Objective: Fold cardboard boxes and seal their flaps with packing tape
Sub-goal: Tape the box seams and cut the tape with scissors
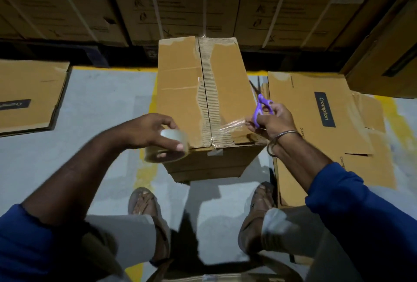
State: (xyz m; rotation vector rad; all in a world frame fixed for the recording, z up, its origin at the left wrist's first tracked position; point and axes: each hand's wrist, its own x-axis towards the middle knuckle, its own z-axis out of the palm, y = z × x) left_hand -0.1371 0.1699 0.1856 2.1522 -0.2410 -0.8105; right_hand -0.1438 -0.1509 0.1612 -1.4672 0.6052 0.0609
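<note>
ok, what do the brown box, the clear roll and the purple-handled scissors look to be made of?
Brown upright box: corrugated cardboard, matte; torn facing along the centre seam bares the ribbed fluting. Clear roll in the left hand: glossy see-through plastic tape, wrinkled where it spans to the right hand. Purple-handled scissors: handles look like smooth moulded plastic; dark blades probably metal, too dim to confirm.

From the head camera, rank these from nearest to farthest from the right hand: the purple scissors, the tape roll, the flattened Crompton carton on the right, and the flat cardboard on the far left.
Measured from the right hand:
1. Purple scissors, held in that hand.
2. Flattened Crompton carton, on the floor just to its right.
3. Tape roll, across the box in the left hand.
4. Flat cardboard, far left on the floor.
</note>
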